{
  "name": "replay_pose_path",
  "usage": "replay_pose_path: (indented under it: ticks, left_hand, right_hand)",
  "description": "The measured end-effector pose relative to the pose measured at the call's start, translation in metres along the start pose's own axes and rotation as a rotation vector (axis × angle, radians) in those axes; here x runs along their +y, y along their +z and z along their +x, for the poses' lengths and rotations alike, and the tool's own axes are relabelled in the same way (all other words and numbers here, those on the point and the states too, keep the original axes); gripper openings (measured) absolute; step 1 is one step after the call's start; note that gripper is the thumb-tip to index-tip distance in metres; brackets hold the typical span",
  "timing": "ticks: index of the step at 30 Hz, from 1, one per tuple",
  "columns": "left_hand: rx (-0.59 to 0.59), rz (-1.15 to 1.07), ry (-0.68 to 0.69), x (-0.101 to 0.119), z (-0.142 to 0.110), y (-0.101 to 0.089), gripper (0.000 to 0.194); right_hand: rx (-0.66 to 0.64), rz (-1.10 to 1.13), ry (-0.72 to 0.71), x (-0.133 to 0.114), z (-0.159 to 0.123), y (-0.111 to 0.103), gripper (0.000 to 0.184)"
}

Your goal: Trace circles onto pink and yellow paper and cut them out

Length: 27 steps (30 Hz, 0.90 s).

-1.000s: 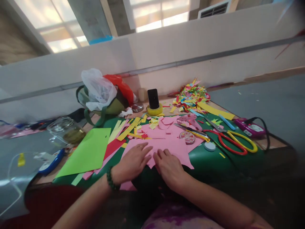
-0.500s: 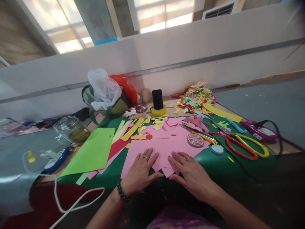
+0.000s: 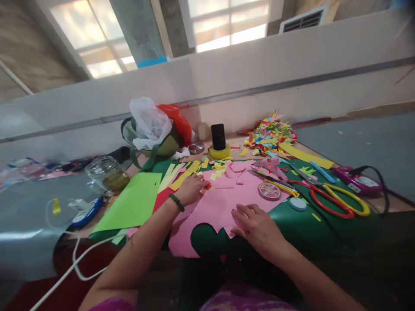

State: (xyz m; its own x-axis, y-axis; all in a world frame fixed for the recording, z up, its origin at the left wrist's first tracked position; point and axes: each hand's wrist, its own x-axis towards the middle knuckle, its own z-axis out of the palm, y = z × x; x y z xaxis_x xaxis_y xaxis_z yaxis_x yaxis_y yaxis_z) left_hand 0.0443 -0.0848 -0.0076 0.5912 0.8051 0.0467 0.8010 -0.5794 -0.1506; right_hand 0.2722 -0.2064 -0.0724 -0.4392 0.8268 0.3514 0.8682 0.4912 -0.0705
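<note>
A large pink paper sheet with a scalloped cut-out in its near edge lies on the green mat. My left hand, a dark bead bracelet on its wrist, reaches to the far left part of the sheet; its fingers are curled and pinched at a small red paper piece among yellow strips. My right hand rests flat on the near edge of the pink sheet, fingers spread.
Red-and-yellow scissors, a round tin, a white disc and a purple device lie right. A phone on a yellow tape roll, a scrap pile, bags, a jar and green paper stand behind and left.
My left hand left the near edge of the pink sheet and reached forward to the red piece. My right hand stayed on the sheet. The camera tilted, baring the cut-out.
</note>
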Motion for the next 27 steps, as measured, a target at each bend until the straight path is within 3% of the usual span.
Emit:
replay_pose_path:
  ticks: [3,7,11,14,20,24,27]
  left_hand:
    - [0.008,0.012,0.023,0.0,0.022,0.013,0.018]
    - [0.104,0.004,-0.069,-0.01,0.043,0.02,0.021]
    - [0.201,-0.078,-0.107,-0.014,0.046,0.017,0.024]
    - [0.198,-0.189,0.026,0.001,0.033,0.017,0.028]
    - [0.074,-0.379,0.488,0.038,0.01,0.019,0.028]
    - [0.013,-0.386,0.53,0.035,0.012,0.016,0.023]
    - [-0.01,-0.37,0.512,0.033,0.011,0.014,0.024]
  right_hand:
    - [-0.014,0.007,-0.006,0.0,0.001,0.0,0.029]
    - [-0.016,0.015,-0.026,0.002,0.002,-0.001,0.038]
    - [-0.017,0.047,-0.032,0.005,0.0,-0.002,0.044]
    - [-0.038,0.105,-0.019,0.006,-0.001,-0.004,0.043]
    - [-0.059,0.207,0.018,0.011,-0.006,0.003,0.049]
    - [-0.035,0.407,0.067,0.027,-0.021,0.002,0.045]
    - [0.09,0.646,0.234,0.044,-0.04,-0.008,0.039]
